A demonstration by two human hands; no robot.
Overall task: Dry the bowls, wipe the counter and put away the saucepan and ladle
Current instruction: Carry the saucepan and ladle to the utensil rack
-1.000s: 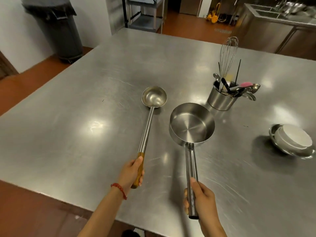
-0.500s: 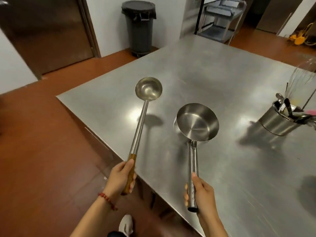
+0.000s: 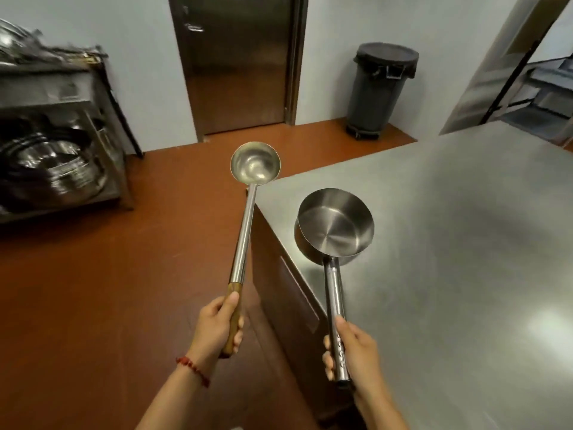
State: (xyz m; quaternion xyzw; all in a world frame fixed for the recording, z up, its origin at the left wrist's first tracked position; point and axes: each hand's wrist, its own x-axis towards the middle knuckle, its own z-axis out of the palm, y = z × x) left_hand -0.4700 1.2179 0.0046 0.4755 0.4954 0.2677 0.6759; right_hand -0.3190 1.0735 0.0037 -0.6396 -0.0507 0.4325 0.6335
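My left hand [image 3: 217, 324] grips the wooden end of a long steel ladle [image 3: 248, 212], held up in the air with its cup over the red floor, left of the counter corner. My right hand [image 3: 353, 352] grips the long handle of a steel saucepan [image 3: 335, 226], which hangs empty above the near left edge of the steel counter [image 3: 449, 243]. The bowls are out of view.
A metal rack [image 3: 62, 144] stacked with steel pots and pans stands at the left. A steel door [image 3: 235, 63] is straight ahead, a grey lidded bin [image 3: 378, 88] to its right. A shelf cart [image 3: 539, 91] shows at the far right.
The view has swung left: the utensil holder and bowls have left the frame, and the rack and door have come in. Both hands carry the ladle and saucepan off toward the counter's left edge.
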